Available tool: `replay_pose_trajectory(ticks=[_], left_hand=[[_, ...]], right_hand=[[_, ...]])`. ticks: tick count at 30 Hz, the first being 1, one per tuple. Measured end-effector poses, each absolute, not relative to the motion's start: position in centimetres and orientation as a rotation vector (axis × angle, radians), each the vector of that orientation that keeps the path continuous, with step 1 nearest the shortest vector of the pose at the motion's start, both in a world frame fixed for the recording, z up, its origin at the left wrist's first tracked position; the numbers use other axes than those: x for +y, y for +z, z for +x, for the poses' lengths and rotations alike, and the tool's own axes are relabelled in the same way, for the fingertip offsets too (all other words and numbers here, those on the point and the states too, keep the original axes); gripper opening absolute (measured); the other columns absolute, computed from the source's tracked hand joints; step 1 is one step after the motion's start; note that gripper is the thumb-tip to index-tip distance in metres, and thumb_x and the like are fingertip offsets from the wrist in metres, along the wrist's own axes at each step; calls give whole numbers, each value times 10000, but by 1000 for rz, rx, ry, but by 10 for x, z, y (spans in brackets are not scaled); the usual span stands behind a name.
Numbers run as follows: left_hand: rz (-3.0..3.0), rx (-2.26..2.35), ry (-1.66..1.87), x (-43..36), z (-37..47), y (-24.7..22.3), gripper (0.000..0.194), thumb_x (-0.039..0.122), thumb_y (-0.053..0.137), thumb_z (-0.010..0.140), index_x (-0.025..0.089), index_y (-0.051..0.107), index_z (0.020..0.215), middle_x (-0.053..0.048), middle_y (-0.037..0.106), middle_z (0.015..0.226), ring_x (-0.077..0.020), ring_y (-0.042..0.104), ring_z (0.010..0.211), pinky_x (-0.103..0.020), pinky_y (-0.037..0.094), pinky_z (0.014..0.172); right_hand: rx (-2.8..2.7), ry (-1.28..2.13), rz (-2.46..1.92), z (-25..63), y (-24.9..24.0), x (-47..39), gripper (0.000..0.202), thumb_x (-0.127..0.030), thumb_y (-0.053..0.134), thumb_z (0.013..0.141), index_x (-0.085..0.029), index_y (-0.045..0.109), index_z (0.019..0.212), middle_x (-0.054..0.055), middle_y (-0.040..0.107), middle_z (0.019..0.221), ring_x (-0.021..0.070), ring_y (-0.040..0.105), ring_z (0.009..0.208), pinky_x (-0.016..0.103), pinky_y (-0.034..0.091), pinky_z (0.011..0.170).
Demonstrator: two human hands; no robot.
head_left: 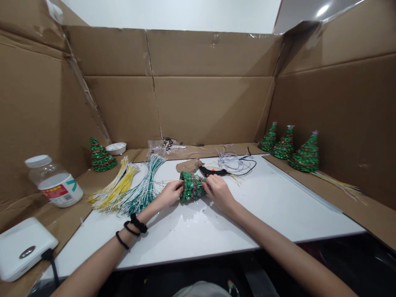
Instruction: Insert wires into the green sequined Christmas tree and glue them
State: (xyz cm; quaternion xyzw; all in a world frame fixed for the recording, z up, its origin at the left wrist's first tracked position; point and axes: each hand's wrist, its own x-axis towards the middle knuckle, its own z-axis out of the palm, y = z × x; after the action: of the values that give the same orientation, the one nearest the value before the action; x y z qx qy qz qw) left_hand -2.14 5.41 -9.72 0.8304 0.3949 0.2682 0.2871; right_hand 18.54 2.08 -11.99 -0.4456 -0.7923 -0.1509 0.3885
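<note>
Green and glittering, a small tree (102,157) stands well left of our grip, with no star visible on its tip. Nearer lie the yellow wires (115,187) and the green wires (150,177), fanned just beside our left hand (173,192), whose fingers are pinched together on the wide rim of a beaded green cone (190,190). The cone lies sideways between our hands, and our right hand (219,190) pinches near its narrower end; we can't tell whether a strand is caught there. Beading and red trim already cover its visible side, so we judge it well along, though loose wire ends and a hidden tip leave its finish uncertain. Beyond our right fingers rests the glue gun (213,171); far right stand three star-topped trees (305,156).
</note>
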Motion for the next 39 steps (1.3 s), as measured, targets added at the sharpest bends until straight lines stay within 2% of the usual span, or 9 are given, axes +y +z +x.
replay_pose_trajectory(ticks=[3,7,10,15,22,26,31,39], left_hand=[[2216,1067,705,54,-21,-94,221,205,400,744,128,592,666,-14,598,646,-151,503,637,-217,386,575],[2154,1061,721,54,-21,-93,236,260,444,751,119,626,701,-6,601,635,-156,504,638,-218,394,570],[2092,1068,720,54,-22,-96,242,275,465,745,114,643,713,-11,608,631,-162,515,639,-223,405,566],[1998,969,731,57,-22,-104,270,286,460,756,106,659,792,-48,655,741,-180,559,717,-236,435,604],[1890,875,753,55,-19,-100,288,326,500,755,112,677,832,-57,676,789,-194,585,790,-268,458,695],[1824,871,753,52,-19,-100,295,336,509,764,112,681,845,-59,676,763,-192,583,784,-267,458,676],[1824,908,757,50,-19,-101,302,335,509,767,92,675,832,-69,675,773,-182,583,728,-277,452,673],[1970,941,821,49,-17,-97,237,249,465,756,121,664,776,-69,689,855,-214,598,854,-305,453,796]], right_hand=[[-2046,-548,-1185,185,-117,22,303,-208,366,932,-201,456,644,47,513,645,199,421,656,322,289,638],[-2077,-692,-1197,185,-114,21,285,-172,372,926,-194,482,663,46,525,654,199,423,670,331,282,682],[-2055,-592,-1188,187,-116,21,290,-214,386,931,-196,458,651,37,513,638,194,424,664,322,288,666],[-1970,-211,-1209,188,-121,22,310,-271,379,938,-203,402,636,18,480,628,172,420,624,288,306,597],[-1946,-87,-1204,185,-123,21,283,-256,344,937,-212,392,661,26,488,661,176,447,628,290,349,587],[-1923,10,-1178,185,-124,19,255,-258,359,926,-214,398,677,21,494,671,171,460,632,285,369,584],[-1943,23,-1143,184,-123,16,226,-239,367,907,-213,391,684,26,492,678,172,457,632,291,367,587],[-1984,-152,-1061,183,-122,17,242,-198,354,901,-220,346,660,28,458,654,176,418,632,297,353,601]])
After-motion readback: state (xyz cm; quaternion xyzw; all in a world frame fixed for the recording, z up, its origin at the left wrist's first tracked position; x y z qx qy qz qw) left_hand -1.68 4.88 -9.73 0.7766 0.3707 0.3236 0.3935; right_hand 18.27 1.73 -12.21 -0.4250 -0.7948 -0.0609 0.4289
